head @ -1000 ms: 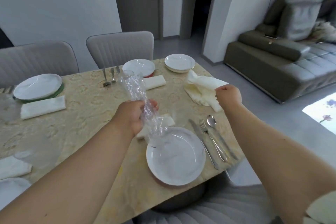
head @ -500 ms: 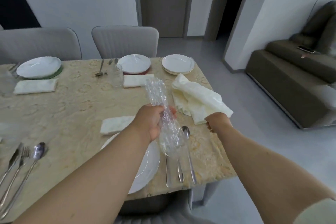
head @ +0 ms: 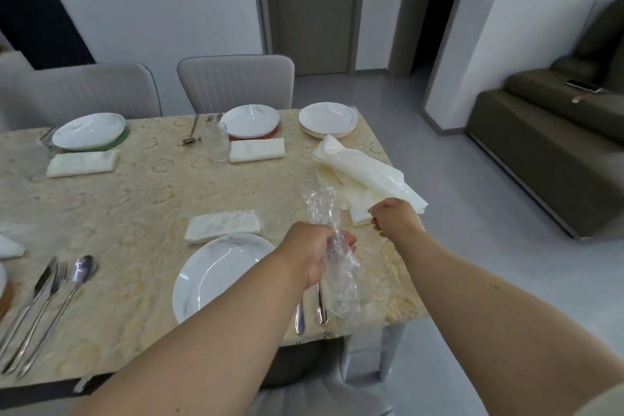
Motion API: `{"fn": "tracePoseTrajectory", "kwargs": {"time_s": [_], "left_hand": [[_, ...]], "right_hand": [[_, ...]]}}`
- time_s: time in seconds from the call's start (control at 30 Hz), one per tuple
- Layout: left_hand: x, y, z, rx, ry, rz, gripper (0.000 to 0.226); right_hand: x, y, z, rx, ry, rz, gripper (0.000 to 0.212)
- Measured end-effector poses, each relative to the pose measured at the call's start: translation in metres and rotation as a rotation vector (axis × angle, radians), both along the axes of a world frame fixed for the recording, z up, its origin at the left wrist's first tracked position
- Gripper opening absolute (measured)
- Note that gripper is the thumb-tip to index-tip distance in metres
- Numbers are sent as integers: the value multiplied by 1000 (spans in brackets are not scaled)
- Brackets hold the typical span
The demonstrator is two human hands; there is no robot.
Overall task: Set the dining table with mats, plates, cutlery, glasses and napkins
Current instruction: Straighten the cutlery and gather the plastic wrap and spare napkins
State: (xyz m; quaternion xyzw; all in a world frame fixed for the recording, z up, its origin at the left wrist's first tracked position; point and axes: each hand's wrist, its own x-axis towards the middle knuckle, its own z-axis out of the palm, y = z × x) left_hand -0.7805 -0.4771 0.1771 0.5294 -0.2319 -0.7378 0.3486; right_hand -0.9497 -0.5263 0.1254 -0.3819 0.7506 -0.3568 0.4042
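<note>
The left hand (head: 312,252) has its fingers curled tight round the middle of a crinkled clear plastic wrapper (head: 332,246), held up just right of the round white marble-patterned plate (head: 219,275) at the near edge of the cream embossed table (head: 141,199). The film is thin, glossy and springy; it should weigh almost nothing and slide easily, so a bunched fist grip suits it. Whether it still sheathes anything cannot be told. Beyond the plate to the right, the right hand (head: 393,221) pinches a corner of the loose pile of cream cloth napkins (head: 363,176), fingers closed on the fabric. That cloth looks soft and limp, likely to drape and unfold if lifted by one edge; taking a folded side would hold its shape. A folded cream napkin (head: 224,224) lies just behind the plate.
</note>
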Motion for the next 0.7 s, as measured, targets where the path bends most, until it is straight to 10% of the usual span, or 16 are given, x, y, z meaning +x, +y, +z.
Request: {"fn": "tracePoseTrajectory", "kwargs": {"time_s": [0.7], "left_hand": [[-121, -88, -13, 2, 11, 539, 25]], "right_hand": [[-99, -154, 25, -55, 54, 402, 33]]}}
